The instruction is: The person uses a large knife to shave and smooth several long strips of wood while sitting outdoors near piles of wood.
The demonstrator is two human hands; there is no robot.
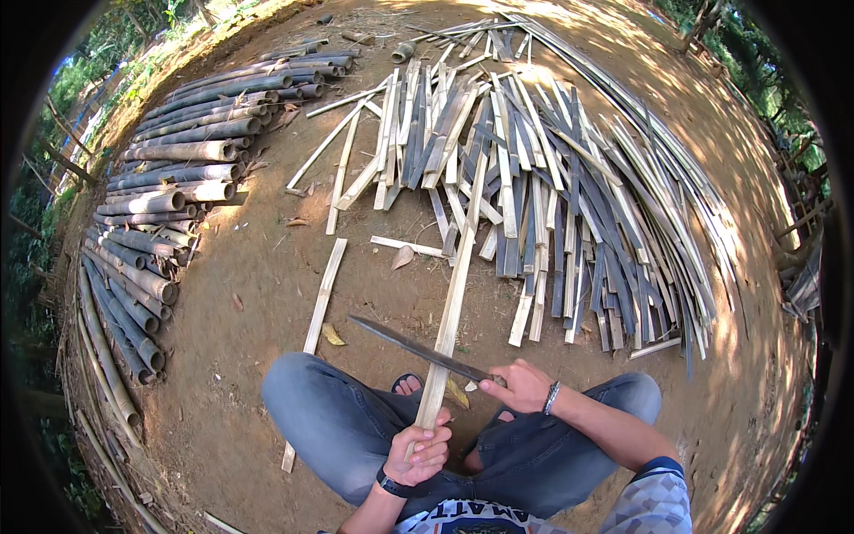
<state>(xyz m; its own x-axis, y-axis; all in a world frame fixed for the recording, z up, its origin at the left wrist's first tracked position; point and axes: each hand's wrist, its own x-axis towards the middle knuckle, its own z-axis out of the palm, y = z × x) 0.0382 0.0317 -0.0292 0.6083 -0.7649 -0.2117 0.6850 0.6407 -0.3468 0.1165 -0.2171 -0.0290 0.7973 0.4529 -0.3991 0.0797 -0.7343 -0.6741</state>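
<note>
A long pale bamboo strip [453,307] runs away from my lap toward the pile of split strips. Its near end is gripped by my left hand [418,450], with the fingers wrapped round it. My right hand [520,386] is closed on the handle of a machete [400,343]. The dark, narrow blade points to the far left and lies across the strip, a little beyond my left hand. Whether the edge bites into the bamboo I cannot tell. Most of the handle is hidden in my right hand.
Ahead lies a big fanned pile of split bamboo strips [558,254]. Uncut bamboo poles [191,151] are stacked on the left. One loose strip [326,294] rests on the dirt beside my bent knee [311,409]. Dry leaves [333,335] and a short bamboo piece [403,52] lie about.
</note>
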